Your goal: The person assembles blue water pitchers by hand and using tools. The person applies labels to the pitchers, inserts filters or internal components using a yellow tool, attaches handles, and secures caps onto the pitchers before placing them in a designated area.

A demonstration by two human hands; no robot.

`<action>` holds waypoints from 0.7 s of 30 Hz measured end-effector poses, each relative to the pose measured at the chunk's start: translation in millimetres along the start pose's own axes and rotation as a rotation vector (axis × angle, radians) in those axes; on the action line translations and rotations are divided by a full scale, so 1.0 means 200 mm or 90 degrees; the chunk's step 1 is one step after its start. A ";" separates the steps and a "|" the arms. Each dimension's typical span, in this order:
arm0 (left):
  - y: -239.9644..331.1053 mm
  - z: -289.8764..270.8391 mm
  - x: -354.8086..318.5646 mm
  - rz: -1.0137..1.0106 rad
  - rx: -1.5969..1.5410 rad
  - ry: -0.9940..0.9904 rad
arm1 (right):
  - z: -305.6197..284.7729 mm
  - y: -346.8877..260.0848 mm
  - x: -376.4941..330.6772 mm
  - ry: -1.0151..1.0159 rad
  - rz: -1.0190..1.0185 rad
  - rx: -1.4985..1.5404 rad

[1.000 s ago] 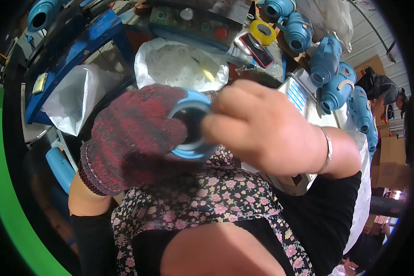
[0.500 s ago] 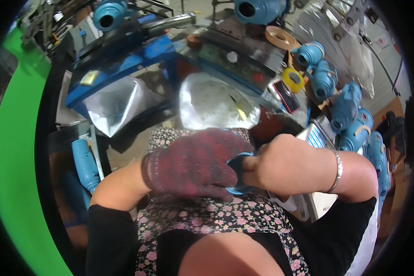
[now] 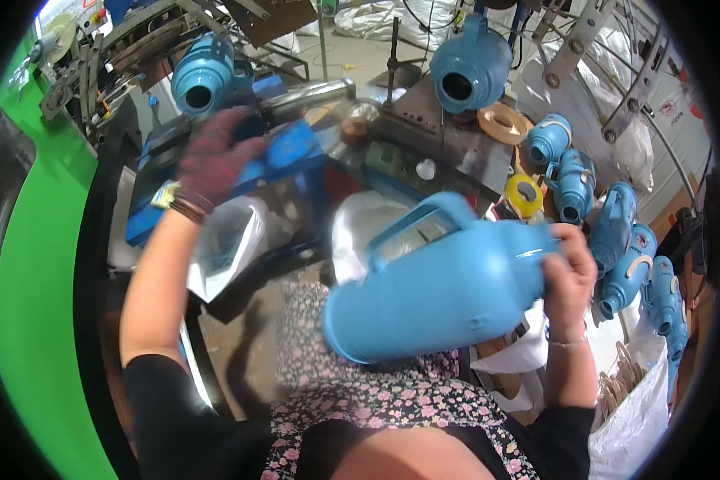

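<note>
My bare right hand [image 3: 570, 280] is closed round the neck of a blue vacuum flask shell [image 3: 432, 292]. The flask lies on its side in the air before my apron, its base to the left and its handle upward. My left hand [image 3: 216, 160], in a dark red knit glove, is stretched out over the blue bench [image 3: 292, 148] with thumb and fingers apart and nothing visible in it. Just beyond its fingertips, another blue flask [image 3: 202, 80] rests on a machine, its dark opening toward me.
A third flask [image 3: 472, 68] sits on a machine at the back, beside a tan tape roll [image 3: 502, 122]. Several blue flasks [image 3: 574, 188] line the right side, near a yellow tape roll [image 3: 525, 195]. White plastic bags [image 3: 228, 248] hang below the benches. A green strip [image 3: 52, 320] runs along the left.
My hands have parted. The left has swung forward and left to the bench, while the right has raised the flask into full view, gripping its neck. The view has shifted slightly.
</note>
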State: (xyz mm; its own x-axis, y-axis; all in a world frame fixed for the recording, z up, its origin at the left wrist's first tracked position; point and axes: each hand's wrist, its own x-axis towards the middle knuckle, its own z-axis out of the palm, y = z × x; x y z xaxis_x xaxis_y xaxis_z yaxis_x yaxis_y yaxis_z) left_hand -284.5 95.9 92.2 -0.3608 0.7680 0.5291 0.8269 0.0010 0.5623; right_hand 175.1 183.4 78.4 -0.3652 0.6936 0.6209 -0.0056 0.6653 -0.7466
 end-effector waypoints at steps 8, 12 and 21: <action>-0.46 -0.15 0.19 -0.039 0.583 0.085 | 0.25 0.32 -0.12 -0.105 0.507 0.390; -0.13 -0.40 -0.32 0.167 0.502 0.196 | 0.34 0.36 0.05 -0.067 0.586 0.423; -0.45 -0.82 -1.90 -0.166 0.896 0.344 | 1.85 -0.08 0.71 -0.221 0.516 0.481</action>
State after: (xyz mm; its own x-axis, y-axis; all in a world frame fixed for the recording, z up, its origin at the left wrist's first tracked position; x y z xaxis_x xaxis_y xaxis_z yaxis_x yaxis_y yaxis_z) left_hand -292.3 -300.9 -55.3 -0.4078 0.3323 0.8505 0.3302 0.9221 -0.2019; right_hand -221.7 168.4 90.8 -0.7513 0.6498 -0.1154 -0.1651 -0.3543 -0.9204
